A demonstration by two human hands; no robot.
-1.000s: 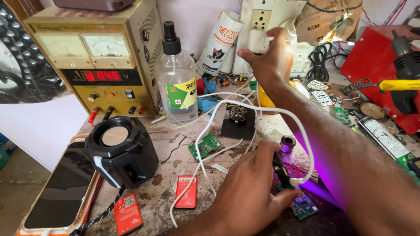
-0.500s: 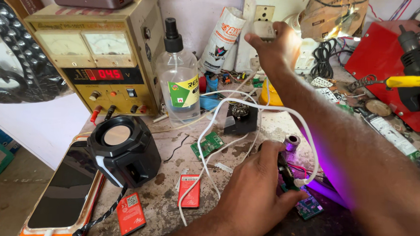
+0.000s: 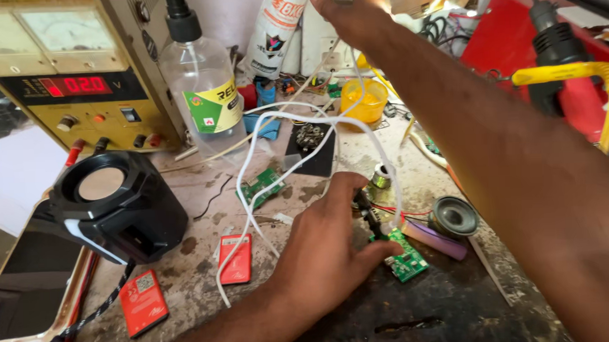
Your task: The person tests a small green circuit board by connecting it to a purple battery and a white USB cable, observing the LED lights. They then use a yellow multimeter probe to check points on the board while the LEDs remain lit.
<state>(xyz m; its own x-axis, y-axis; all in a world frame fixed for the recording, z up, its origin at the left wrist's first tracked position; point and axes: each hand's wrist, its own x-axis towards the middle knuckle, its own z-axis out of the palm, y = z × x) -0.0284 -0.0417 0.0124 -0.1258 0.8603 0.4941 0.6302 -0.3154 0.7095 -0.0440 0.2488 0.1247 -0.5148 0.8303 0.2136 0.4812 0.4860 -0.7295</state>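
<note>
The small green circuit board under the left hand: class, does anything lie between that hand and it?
Nothing visible does. The left hand already rests against the small green circuit board, fingertips on a dark connector at its edge; the looping white cable arches above.

two bare forearms, left hand [image 3: 324, 258] and right hand [image 3: 353, 17] ungloved, no sleeves
</note>
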